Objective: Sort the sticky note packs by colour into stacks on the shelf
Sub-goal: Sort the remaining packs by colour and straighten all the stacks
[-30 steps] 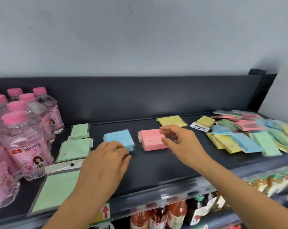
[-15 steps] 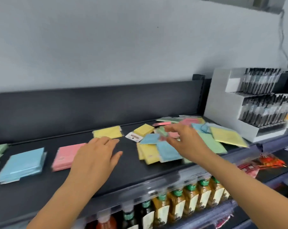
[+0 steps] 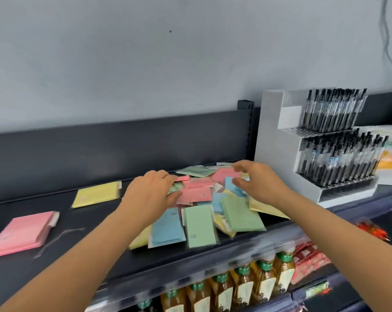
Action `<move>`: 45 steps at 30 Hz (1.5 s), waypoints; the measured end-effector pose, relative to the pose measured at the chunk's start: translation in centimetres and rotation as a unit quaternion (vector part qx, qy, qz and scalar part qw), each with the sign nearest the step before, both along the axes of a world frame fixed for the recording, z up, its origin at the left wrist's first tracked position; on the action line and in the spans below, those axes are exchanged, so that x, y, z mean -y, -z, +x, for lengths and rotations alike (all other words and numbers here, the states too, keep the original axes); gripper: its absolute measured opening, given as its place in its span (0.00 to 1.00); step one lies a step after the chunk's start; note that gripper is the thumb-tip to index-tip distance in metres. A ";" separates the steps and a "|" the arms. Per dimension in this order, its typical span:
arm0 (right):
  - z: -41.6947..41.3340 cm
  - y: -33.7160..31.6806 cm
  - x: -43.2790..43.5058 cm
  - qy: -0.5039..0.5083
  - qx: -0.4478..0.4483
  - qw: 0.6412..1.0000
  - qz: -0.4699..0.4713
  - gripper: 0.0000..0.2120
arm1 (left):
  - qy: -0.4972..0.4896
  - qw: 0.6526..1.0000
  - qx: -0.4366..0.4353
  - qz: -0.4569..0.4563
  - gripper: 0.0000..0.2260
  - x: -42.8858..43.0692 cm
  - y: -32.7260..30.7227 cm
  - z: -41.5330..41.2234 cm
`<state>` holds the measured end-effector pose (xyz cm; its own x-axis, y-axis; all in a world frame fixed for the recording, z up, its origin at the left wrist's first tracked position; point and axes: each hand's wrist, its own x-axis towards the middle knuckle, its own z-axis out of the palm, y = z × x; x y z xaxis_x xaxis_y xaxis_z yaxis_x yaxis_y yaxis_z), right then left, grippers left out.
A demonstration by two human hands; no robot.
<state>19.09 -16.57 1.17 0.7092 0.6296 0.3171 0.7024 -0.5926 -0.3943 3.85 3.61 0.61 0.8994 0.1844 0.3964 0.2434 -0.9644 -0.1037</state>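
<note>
Mid-sort, at the picking stage. Loose pile (image 3: pixel 204 212) of pink, blue, green and yellow packs heaped right of centre on the shelf (image 3: pixel 96 239), overlapping every which way. Already set apart toward the lower left: a pink stack (image 3: pixel 21 233). Behind it, left of centre, a yellow pack (image 3: pixel 96 194) lying alone. Most of the job judged to be ahead.

Left hand (image 3: pixel 150 194) down on the pile's left edge, fingers (image 3: pixel 161 176) nearly straight and loosely together, thumb over a pink pack (image 3: pixel 197 194), gripping nothing so far as can be seen. Right hand (image 3: pixel 258 183) poised over the pile's far side, fingers (image 3: pixel 242 165) curved and spread away from the thumb, above pink and blue packs, pinching nothing.

Next, probably: settle on one colour, likely pink given where both hands sit, slide a pack free of its neighbours, carry it left to the matching stack. Calls for a thumb-and-finger pinch on one slick wrapper only, without dragging others over the shelf's front lip.

Beyond, at right: white pen rack (image 3: pixel 325 143). Below the shelf: bottles (image 3: pixel 242 287).
</note>
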 end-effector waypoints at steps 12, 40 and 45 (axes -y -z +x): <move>9.0 1.6 -3.4 0.008 -0.073 0.990 -0.123 0.25 | 0.045 0.982 -0.144 -0.110 0.16 -4.2 -0.4 11.5; 13.8 2.5 -7.2 -0.004 -0.078 0.985 -0.154 0.23 | 0.104 0.951 -0.270 0.106 0.19 -2.8 0.6 19.5; 13.6 2.8 -6.8 -0.015 -0.062 0.992 -0.108 0.23 | 0.055 0.975 -0.213 0.035 0.01 -2.3 -0.2 18.7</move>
